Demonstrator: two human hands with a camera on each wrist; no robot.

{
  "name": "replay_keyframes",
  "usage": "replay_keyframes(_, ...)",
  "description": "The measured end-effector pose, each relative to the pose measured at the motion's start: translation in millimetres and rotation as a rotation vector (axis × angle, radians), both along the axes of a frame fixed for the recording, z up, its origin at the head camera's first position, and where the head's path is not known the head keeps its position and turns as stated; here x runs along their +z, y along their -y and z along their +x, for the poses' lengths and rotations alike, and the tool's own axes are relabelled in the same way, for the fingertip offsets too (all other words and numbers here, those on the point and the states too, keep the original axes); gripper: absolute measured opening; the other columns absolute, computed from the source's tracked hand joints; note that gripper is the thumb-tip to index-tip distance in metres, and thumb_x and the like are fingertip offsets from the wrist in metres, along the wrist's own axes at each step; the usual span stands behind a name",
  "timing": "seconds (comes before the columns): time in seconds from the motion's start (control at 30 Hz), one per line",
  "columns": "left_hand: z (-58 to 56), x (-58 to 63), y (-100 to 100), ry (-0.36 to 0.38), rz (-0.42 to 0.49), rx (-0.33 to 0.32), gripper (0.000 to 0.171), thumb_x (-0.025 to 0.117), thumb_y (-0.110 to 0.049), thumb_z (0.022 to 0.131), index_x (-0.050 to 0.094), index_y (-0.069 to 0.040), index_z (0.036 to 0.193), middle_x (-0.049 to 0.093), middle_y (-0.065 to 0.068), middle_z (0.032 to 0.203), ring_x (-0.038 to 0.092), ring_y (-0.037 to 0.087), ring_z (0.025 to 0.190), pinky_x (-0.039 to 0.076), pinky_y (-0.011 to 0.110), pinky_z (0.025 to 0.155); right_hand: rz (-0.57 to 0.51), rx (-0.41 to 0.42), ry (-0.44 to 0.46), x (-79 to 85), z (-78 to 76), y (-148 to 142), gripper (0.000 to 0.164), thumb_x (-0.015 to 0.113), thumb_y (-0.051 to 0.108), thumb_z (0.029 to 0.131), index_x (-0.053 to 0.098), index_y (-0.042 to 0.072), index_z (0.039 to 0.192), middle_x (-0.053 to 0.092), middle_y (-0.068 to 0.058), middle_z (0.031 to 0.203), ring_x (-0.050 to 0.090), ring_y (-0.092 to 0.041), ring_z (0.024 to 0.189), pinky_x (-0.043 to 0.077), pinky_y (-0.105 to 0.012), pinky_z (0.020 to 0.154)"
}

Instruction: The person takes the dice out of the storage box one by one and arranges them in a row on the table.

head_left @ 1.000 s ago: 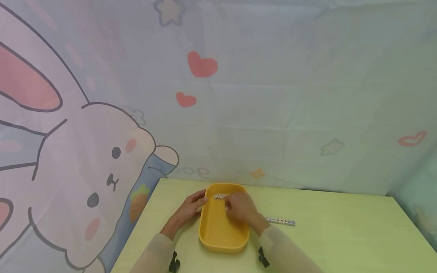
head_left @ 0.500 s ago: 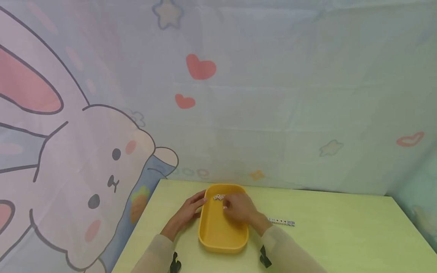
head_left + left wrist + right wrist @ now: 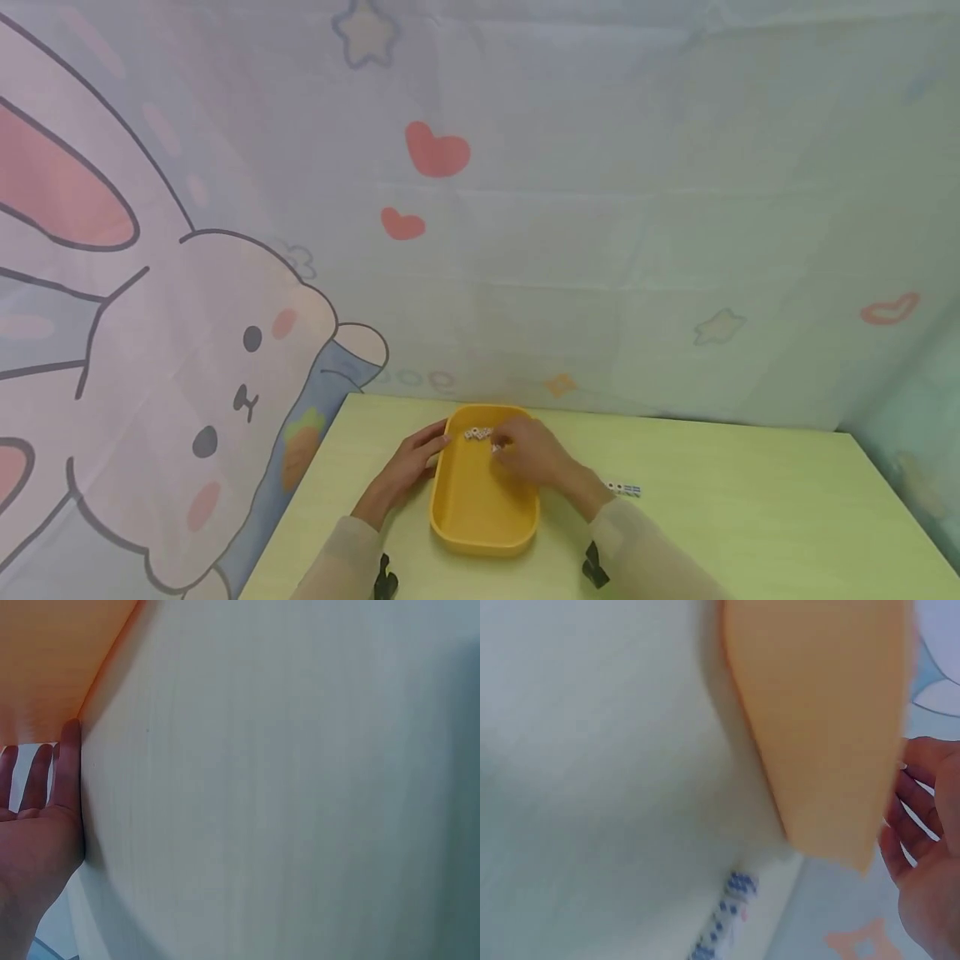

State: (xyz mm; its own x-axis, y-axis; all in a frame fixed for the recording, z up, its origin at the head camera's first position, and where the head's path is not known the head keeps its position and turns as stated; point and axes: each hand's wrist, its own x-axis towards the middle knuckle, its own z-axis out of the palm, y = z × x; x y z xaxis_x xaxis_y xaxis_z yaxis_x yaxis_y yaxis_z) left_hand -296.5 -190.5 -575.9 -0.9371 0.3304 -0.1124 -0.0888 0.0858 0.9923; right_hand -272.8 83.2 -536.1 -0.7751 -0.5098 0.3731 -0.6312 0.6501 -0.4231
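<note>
A yellow tray stands on the table, with several small white mahjong tiles grouped near its far end. My left hand lies along the tray's left side, its thumb at the rim. In the left wrist view its straight fingers touch the outer wall. Inside the tray, my right hand pinches a small white mahjong tile, partly hidden by the fingers. The right wrist view shows that hand with bent fingers beyond the tray wall.
A row of mahjong tiles lies right of the tray, partly covered by the right forearm; the right wrist view shows the row's dotted and blue faces. Behind the pale green table hangs a printed cloth.
The right hand has drawn slightly back from the tile group, and a white tile now shows at its fingertips. The right forearm covers more of the tile row. The left hand keeps its place.
</note>
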Motion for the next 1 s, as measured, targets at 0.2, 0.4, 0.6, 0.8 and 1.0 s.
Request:
replay_keyframes(0.2,-0.1,-0.7,1.1,0.008,0.011,0.006,0.056,0.061,-0.029,0.110,0.046,-0.009,0.161,0.045,0.017,0.163,0.062,0.034,0.131,0.060,0.041,0.097,-0.128,0.043,0.057,8.7,10.1,-33.1,0.006,0.076,0.007,0.095,0.072,0.011,0.097,0.066,0.005,0.091,0.060,-0.011,0.084,0.056,-0.031,0.076)
replay_keyframes(0.4,-0.3,-2.5,1.7,0.018,0.035,0.002,0.058,0.064,-0.029,0.109,0.047,-0.006,0.160,0.047,0.018,0.162,0.062,0.035,0.131,0.060,0.042,0.098,-0.165,0.042,0.086,11.4,24.9,-73.8,0.005,0.077,0.010,0.098,0.074,0.012,0.102,0.069,0.008,0.095,0.062,-0.007,0.085,0.058,-0.029,0.076)
replay_keyframes(0.6,-4.2,-0.1,0.5,0.012,0.059,-0.009,0.056,0.063,-0.026,0.109,0.047,-0.005,0.159,0.048,0.019,0.160,0.062,0.036,0.131,0.059,0.044,0.099,-0.147,0.008,0.099,13.3,37.9,-123.1,0.005,0.076,0.010,0.099,0.076,0.010,0.104,0.072,0.009,0.096,0.063,-0.005,0.084,0.058,-0.028,0.074)
replay_keyframes(0.8,-6.1,-1.4,0.8,0.020,0.046,-0.011,0.056,0.063,-0.028,0.109,0.048,-0.007,0.160,0.049,0.018,0.160,0.064,0.034,0.128,0.060,0.042,0.097,-0.123,-0.049,0.098,1.7,42.4,-167.7,0.007,0.077,0.008,0.098,0.074,0.012,0.103,0.070,0.010,0.095,0.063,-0.004,0.084,0.058,-0.027,0.072)
replay_keyframes(1.0,-6.4,-1.4,-1.2,0.027,0.048,0.003,0.058,0.063,-0.030,0.109,0.047,-0.006,0.160,0.049,0.019,0.160,0.064,0.034,0.128,0.060,0.042,0.096,-0.141,-0.087,0.134,-16.8,46.8,-197.3,0.012,0.080,0.004,0.094,0.073,0.012,0.099,0.067,0.010,0.091,0.061,-0.004,0.081,0.056,-0.026,0.066)
